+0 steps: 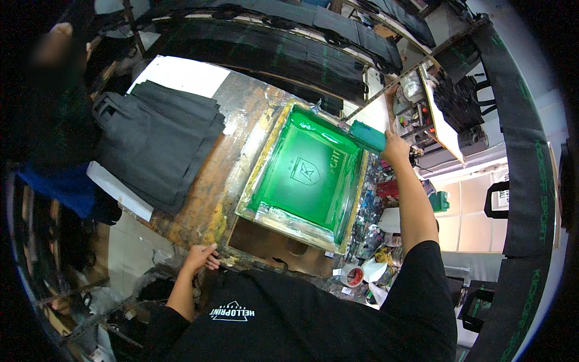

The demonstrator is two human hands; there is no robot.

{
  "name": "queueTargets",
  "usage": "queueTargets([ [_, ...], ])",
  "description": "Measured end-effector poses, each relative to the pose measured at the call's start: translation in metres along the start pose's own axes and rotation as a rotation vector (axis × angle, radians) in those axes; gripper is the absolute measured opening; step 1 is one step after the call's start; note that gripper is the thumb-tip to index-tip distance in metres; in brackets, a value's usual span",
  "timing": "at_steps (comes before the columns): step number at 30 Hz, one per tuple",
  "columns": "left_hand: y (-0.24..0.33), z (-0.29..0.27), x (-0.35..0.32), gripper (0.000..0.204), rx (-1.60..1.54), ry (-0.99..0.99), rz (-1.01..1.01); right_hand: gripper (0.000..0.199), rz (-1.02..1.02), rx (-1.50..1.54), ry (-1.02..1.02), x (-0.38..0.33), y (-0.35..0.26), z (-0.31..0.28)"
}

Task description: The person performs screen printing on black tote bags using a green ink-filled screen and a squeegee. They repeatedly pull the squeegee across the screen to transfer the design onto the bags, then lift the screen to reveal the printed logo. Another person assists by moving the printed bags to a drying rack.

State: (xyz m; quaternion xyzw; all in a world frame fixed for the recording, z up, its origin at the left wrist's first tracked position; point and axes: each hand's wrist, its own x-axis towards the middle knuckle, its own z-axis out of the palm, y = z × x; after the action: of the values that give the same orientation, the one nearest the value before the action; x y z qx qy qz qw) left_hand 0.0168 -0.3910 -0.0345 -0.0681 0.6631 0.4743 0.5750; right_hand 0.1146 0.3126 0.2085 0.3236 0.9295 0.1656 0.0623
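Note:
A wood-edged printing screen (263, 158) lies tilted on the worktable before me. Its mesh is coated in green ink (280, 196), and a shield-shaped design and some lettering show through. My right hand (396, 148) grips a green, ink-covered squeegee (367, 136) over the screen's far right corner. At the table's near edge, left of the screen's lower corner, rests my left hand (202, 257). It looks open, with its thumb apart from loosely bent fingers and no object visible in it.
Black fabric bags (163, 142) lie stacked on the worktable (208, 181) at left, over white sheets (181, 75). A person in dark clothing (54, 127) stands at far left. Tape (351, 276) sits by the screen's near right. Printed black fabric (265, 54) hangs on racks behind.

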Motion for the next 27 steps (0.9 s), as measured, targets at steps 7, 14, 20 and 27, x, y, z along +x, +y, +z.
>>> queueTargets([
  [7, 0.006, 0.003, -0.005, 0.058, 0.046, 0.040, -0.003, 0.032, 0.026, -0.010, 0.007, -0.003, 0.001, 0.001],
  [14, 0.008, 0.003, -0.007, 0.058, 0.016, 0.016, -0.007, 0.054, 0.061, 0.007, -0.029, 0.005, 0.007, 0.009],
  [20, 0.004, 0.002, -0.006, 0.058, 0.008, 0.012, 0.003, 0.052, 0.075, 0.005, -0.039, 0.006, 0.005, 0.009],
  [27, 0.004, 0.001, -0.006, 0.058, 0.015, 0.000, 0.012, 0.056, 0.111, 0.003, -0.104, 0.010, 0.006, 0.008],
])
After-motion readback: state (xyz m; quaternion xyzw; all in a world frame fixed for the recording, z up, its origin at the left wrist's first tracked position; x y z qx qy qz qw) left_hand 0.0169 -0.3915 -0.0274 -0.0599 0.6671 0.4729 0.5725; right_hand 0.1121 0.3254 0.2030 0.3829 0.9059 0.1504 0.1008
